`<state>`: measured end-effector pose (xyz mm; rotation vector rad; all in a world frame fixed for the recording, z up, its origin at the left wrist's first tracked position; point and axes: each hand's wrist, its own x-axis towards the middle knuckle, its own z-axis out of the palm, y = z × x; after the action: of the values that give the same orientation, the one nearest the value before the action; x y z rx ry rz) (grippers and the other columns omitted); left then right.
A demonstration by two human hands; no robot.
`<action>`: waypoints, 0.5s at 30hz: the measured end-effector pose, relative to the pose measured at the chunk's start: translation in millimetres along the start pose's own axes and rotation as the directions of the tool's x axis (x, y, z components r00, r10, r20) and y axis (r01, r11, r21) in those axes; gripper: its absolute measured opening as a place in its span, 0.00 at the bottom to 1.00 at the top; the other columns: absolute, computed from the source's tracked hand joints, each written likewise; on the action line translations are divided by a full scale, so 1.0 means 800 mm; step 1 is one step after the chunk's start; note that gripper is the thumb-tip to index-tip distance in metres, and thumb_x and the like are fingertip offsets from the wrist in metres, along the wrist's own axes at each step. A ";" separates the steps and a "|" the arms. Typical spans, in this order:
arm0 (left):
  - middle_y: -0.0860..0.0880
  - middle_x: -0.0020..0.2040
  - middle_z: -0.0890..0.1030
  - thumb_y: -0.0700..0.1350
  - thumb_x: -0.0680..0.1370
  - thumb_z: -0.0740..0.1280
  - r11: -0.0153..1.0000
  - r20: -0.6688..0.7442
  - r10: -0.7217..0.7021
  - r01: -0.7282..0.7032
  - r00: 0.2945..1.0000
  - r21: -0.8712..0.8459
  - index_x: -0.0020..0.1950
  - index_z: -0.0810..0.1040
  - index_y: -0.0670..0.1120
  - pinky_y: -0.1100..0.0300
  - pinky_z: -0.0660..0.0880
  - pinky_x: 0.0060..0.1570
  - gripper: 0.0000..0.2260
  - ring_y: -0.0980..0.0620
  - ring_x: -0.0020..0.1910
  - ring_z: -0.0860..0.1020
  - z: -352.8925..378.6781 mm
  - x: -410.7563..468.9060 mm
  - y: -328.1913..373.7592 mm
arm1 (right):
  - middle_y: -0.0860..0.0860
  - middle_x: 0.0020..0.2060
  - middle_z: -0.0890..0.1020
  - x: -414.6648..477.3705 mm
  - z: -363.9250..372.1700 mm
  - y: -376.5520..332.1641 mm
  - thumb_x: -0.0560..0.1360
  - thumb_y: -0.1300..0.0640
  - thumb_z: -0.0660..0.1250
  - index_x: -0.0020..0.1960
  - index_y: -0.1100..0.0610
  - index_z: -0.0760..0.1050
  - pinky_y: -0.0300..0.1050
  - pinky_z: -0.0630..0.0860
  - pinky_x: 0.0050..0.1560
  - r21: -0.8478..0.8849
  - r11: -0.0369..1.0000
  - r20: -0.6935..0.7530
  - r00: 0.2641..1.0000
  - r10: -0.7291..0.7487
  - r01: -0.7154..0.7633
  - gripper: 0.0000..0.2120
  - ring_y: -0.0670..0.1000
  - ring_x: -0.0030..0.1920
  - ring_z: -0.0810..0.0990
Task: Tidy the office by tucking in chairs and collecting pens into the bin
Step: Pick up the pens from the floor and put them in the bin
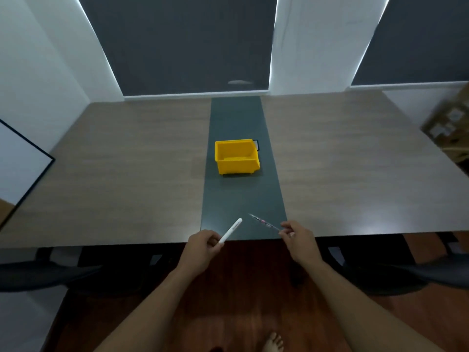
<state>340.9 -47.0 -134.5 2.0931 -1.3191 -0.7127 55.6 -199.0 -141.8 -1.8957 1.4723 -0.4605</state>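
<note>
A yellow bin [236,156] stands open-topped on the dark centre strip of the table [127,161], and looks empty inside. My left hand [203,246] grips a white marker [232,229] that points up and to the right over the table's near edge. A thin clear pen [264,223] with pink marks is pinched in my right hand [299,238], its tip aimed up and left. Both hands hover at the near edge, well short of the bin. A black chair [38,273] sits at the left and another black chair [406,270] at the right, each partly under the table.
A small dark object [256,144] lies just behind the bin. A whiteboard [20,161] leans at the left. Cardboard boxes [449,125] stack at the far right. Dark window blinds run behind the table. My bare foot [272,342] stands on the wooden floor.
</note>
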 end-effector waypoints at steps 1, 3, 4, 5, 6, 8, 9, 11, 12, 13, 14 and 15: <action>0.55 0.43 0.84 0.49 0.77 0.78 1.000 -0.015 -0.001 0.001 1.000 -0.001 0.48 0.86 0.53 0.54 0.82 0.44 0.03 0.57 0.40 0.82 0.000 0.010 0.001 | 0.50 0.49 0.87 0.016 0.000 0.000 0.79 0.59 0.73 0.60 0.55 0.83 0.42 0.76 0.51 -0.019 1.000 -0.007 1.000 -0.016 0.016 0.10 0.52 0.49 0.84; 0.55 0.43 0.84 0.49 0.77 0.78 1.000 -0.020 -0.013 0.013 1.000 -0.004 0.48 0.86 0.53 0.54 0.81 0.44 0.03 0.57 0.40 0.82 -0.001 0.028 -0.002 | 0.52 0.52 0.87 0.043 0.003 -0.004 0.79 0.58 0.72 0.59 0.57 0.85 0.41 0.75 0.54 -0.054 0.998 -0.008 0.999 -0.039 0.038 0.09 0.54 0.53 0.84; 0.55 0.43 0.84 0.49 0.76 0.78 1.000 -0.017 -0.021 0.021 1.000 -0.013 0.48 0.86 0.53 0.54 0.81 0.44 0.03 0.57 0.40 0.82 -0.003 0.038 -0.005 | 0.52 0.53 0.87 0.055 0.005 -0.009 0.79 0.59 0.72 0.59 0.57 0.85 0.41 0.74 0.54 -0.063 0.997 -0.001 0.999 -0.046 0.046 0.09 0.54 0.54 0.84; 0.55 0.43 0.85 0.49 0.76 0.78 0.999 -0.016 -0.028 0.028 0.999 -0.024 0.49 0.86 0.53 0.54 0.81 0.45 0.04 0.57 0.40 0.82 -0.006 0.049 -0.009 | 0.52 0.53 0.87 0.068 0.008 -0.014 0.79 0.59 0.72 0.58 0.56 0.86 0.41 0.74 0.55 -0.068 0.996 0.006 0.998 -0.056 0.056 0.09 0.54 0.54 0.84; 0.55 0.43 0.85 0.49 0.76 0.78 0.999 -0.017 -0.033 0.033 0.999 -0.035 0.49 0.86 0.53 0.55 0.81 0.45 0.04 0.57 0.40 0.81 -0.009 0.062 -0.013 | 0.52 0.54 0.87 0.081 0.012 -0.019 0.79 0.59 0.72 0.58 0.56 0.86 0.42 0.74 0.56 -0.070 0.995 0.013 0.998 -0.066 0.067 0.09 0.54 0.55 0.84; 0.55 0.44 0.84 0.48 0.76 0.79 0.998 -0.016 -0.040 0.039 0.999 -0.042 0.49 0.86 0.53 0.55 0.81 0.45 0.04 0.57 0.40 0.81 -0.017 0.089 -0.020 | 0.53 0.53 0.87 0.110 0.022 -0.028 0.78 0.60 0.73 0.57 0.56 0.86 0.41 0.73 0.56 -0.069 0.994 0.031 0.996 -0.081 0.083 0.08 0.54 0.54 0.83; 0.55 0.44 0.84 0.48 0.76 0.78 0.998 -0.011 -0.041 0.041 0.999 -0.046 0.49 0.86 0.53 0.55 0.81 0.45 0.04 0.57 0.40 0.81 -0.022 0.104 -0.024 | 0.53 0.53 0.86 0.124 0.026 -0.033 0.78 0.60 0.73 0.57 0.56 0.86 0.40 0.73 0.55 -0.069 0.994 0.032 0.996 -0.084 0.086 0.08 0.54 0.54 0.83; 0.55 0.44 0.85 0.47 0.76 0.78 0.998 0.001 -0.033 0.033 0.999 -0.062 0.50 0.87 0.52 0.55 0.81 0.46 0.04 0.57 0.41 0.81 -0.034 0.139 -0.032 | 0.53 0.52 0.86 0.152 0.035 -0.045 0.78 0.61 0.73 0.56 0.56 0.86 0.40 0.73 0.54 -0.059 0.994 0.017 0.995 -0.093 0.094 0.08 0.54 0.53 0.83; 0.55 0.44 0.84 0.47 0.76 0.79 0.998 0.005 -0.023 0.023 1.000 -0.065 0.50 0.87 0.52 0.55 0.80 0.46 0.04 0.57 0.40 0.81 -0.041 0.157 -0.036 | 0.52 0.51 0.86 0.165 0.040 -0.050 0.78 0.61 0.73 0.56 0.55 0.86 0.41 0.74 0.54 -0.051 0.993 0.004 0.995 -0.102 0.102 0.07 0.54 0.52 0.84; 0.55 0.44 0.84 0.47 0.77 0.79 0.998 0.006 -0.009 0.009 1.000 -0.062 0.50 0.87 0.51 0.55 0.80 0.46 0.04 0.57 0.40 0.81 -0.050 0.177 -0.039 | 0.52 0.51 0.86 0.178 0.045 -0.055 0.78 0.61 0.73 0.55 0.55 0.86 0.43 0.75 0.55 -0.046 0.993 -0.010 0.994 -0.113 0.113 0.07 0.54 0.52 0.84; 0.55 0.44 0.84 0.46 0.77 0.79 0.998 0.008 0.003 -0.003 1.000 -0.055 0.50 0.87 0.51 0.56 0.79 0.46 0.04 0.57 0.40 0.80 -0.059 0.197 -0.041 | 0.52 0.51 0.86 0.191 0.048 -0.062 0.78 0.61 0.73 0.55 0.55 0.86 0.45 0.77 0.56 -0.046 0.993 -0.015 0.994 -0.113 0.112 0.07 0.54 0.52 0.83; 0.55 0.44 0.84 0.46 0.77 0.78 0.999 0.013 0.014 -0.014 1.000 -0.050 0.50 0.87 0.50 0.57 0.78 0.46 0.03 0.57 0.40 0.80 -0.069 0.217 -0.043 | 0.52 0.51 0.86 0.204 0.052 -0.069 0.78 0.60 0.73 0.55 0.55 0.86 0.47 0.78 0.57 -0.046 0.993 -0.015 0.994 -0.105 0.105 0.07 0.53 0.52 0.83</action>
<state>465.1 -183.8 -144.3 2.0414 -1.3090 -0.7474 169.5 -334.4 -153.3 -2.0163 1.4096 -0.4975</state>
